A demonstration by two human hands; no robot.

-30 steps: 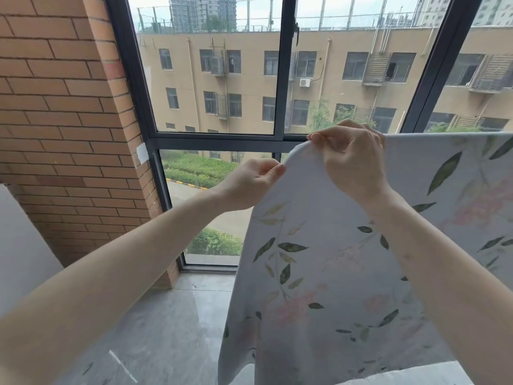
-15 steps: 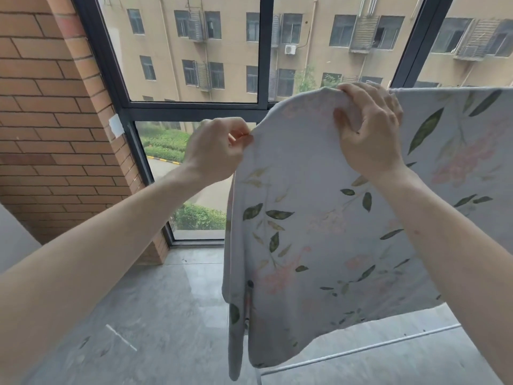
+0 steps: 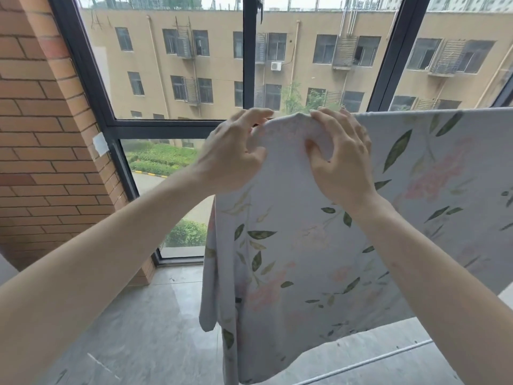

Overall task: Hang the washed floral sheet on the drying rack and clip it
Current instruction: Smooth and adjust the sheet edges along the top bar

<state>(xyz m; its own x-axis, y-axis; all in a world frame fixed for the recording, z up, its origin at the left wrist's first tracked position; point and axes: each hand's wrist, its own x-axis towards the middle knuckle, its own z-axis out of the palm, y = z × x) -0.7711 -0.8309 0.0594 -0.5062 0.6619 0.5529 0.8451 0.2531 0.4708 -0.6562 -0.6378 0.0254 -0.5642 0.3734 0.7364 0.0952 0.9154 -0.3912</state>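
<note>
Floral sheet draped over a high rail by the window.

The sheet (image 3: pixel 319 245) hangs down toward the floor (image 3: pixel 138 329); the right hand (image 3: pixel 340 157) grips its top edge, the left hand (image 3: pixel 233 157) pinches the corner alongside, before the brick wall (image 3: pixel 41 148).

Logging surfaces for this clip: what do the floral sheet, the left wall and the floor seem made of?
Pale floral sheet: thin woven fabric, matte; it drapes and bunches under both hands. Red-brown wall: brick, with visible mortar joints. Grey floor: probably polished stone or tile; it shows a faint sheen.
</note>
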